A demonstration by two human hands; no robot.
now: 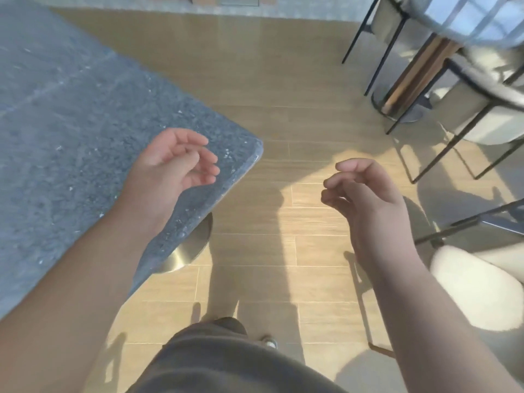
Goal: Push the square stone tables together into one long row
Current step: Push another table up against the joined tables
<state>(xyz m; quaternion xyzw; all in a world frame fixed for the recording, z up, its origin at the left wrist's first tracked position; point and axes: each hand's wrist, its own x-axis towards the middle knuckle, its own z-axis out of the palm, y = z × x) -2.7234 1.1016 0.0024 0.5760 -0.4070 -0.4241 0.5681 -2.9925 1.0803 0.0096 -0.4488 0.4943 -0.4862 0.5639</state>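
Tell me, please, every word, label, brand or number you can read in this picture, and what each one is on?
None: no readable text shows. The stone table, wood floor, chairs and round table carry no lettering, and neither the left hand nor the right hand holds anything printed.

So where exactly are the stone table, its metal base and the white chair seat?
stone table point(71, 131): head view, on the bare speckled grey top.
metal base point(188, 251): head view, on the shiny disc under the table's corner.
white chair seat point(479, 293): head view, on the cushion's top, lower right.
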